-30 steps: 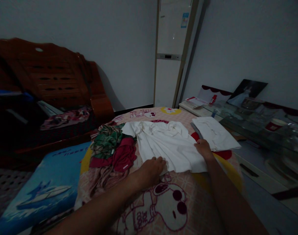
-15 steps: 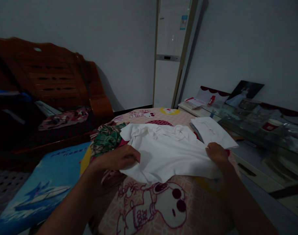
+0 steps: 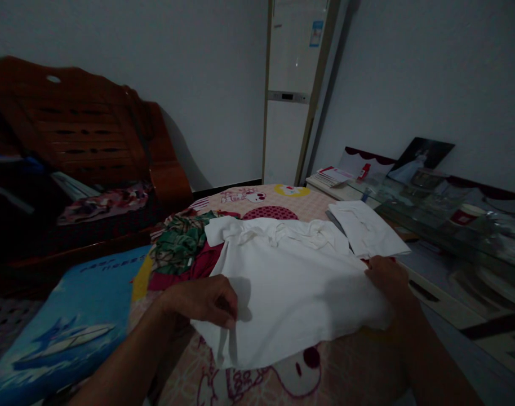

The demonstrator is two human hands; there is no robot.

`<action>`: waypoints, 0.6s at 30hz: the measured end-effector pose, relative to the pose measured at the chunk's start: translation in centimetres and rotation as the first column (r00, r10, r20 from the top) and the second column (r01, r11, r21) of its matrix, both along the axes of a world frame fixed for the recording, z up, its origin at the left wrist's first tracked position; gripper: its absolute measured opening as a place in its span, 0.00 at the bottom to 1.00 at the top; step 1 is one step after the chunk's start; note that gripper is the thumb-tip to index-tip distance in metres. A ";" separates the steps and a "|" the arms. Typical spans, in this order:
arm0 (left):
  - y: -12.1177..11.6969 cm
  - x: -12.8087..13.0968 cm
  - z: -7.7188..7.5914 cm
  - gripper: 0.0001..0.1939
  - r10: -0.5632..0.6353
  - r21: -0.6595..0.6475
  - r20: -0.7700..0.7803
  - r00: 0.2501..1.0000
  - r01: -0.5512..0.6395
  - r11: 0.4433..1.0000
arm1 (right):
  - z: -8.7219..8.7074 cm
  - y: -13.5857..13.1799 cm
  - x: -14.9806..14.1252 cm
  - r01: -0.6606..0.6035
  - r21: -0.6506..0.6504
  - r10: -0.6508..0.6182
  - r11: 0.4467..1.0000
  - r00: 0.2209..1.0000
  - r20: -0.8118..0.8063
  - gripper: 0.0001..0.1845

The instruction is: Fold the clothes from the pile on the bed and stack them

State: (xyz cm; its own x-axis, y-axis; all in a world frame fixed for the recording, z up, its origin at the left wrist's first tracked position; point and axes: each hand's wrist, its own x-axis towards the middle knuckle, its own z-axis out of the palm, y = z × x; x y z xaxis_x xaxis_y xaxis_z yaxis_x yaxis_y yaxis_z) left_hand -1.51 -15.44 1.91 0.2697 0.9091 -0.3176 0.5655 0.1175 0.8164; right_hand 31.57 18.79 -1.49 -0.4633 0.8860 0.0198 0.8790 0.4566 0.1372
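A white shirt-like garment (image 3: 283, 287) lies spread over the pink cartoon-print cover (image 3: 177, 372), its far edge bunched into folds. My left hand (image 3: 207, 299) pinches the garment's left side near the front corner. Its right edge is gripped by my right hand (image 3: 388, 276), closed around the cloth. Beyond that hand is a neatly folded white garment (image 3: 367, 228) with something grey under its left side. To the left lies a heap of crumpled clothes, with a green patterned cloth (image 3: 179, 242) and a dark red cloth (image 3: 200, 265).
A brown wooden bench (image 3: 88, 135) stands at the left, near a blue panel with a boat picture (image 3: 75, 316). On the right, a glass-topped cabinet (image 3: 435, 225) holds a paper cup (image 3: 466, 214) and papers. A tall white air conditioner (image 3: 287, 129) stands in the corner.
My left hand has gone left and taken hold of the white garment's side. My right hand has shifted right. The garment is now spread wider and its near edge reaches closer to me.
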 end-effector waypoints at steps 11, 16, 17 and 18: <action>11.4 -3.3 -0.8 0.32 0.622 0.537 -0.615 0.485 -0.320 0.781 | 0.2 -1.4 -9.6 -0.397 0.056 0.400 0.916 0.902 -0.161 0.28; 13.3 -5.4 -0.3 0.13 0.590 0.452 -0.695 0.410 -0.390 0.803 | 0.6 0.3 -12.7 -0.259 -0.247 0.054 0.934 0.785 -0.617 0.12; 13.4 -5.9 0.5 0.13 0.616 0.470 -0.685 0.389 -0.410 0.782 | 1.2 0.8 -13.3 -0.240 -0.310 -0.028 0.920 0.749 -0.662 0.11; 13.5 -6.4 1.3 0.13 0.655 0.503 -0.667 0.356 -0.434 0.748 | 1.8 1.3 -13.8 -0.231 -0.363 -0.095 0.903 0.717 -0.691 0.10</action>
State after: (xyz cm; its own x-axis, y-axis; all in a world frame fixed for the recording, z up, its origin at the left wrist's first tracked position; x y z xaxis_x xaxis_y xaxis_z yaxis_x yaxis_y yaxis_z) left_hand -7.96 -1.91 3.19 -0.5612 0.8214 0.1023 0.8261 0.5481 0.1309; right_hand 17.78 20.09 0.31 -0.5236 0.8519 0.0105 0.6147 0.3863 -0.6876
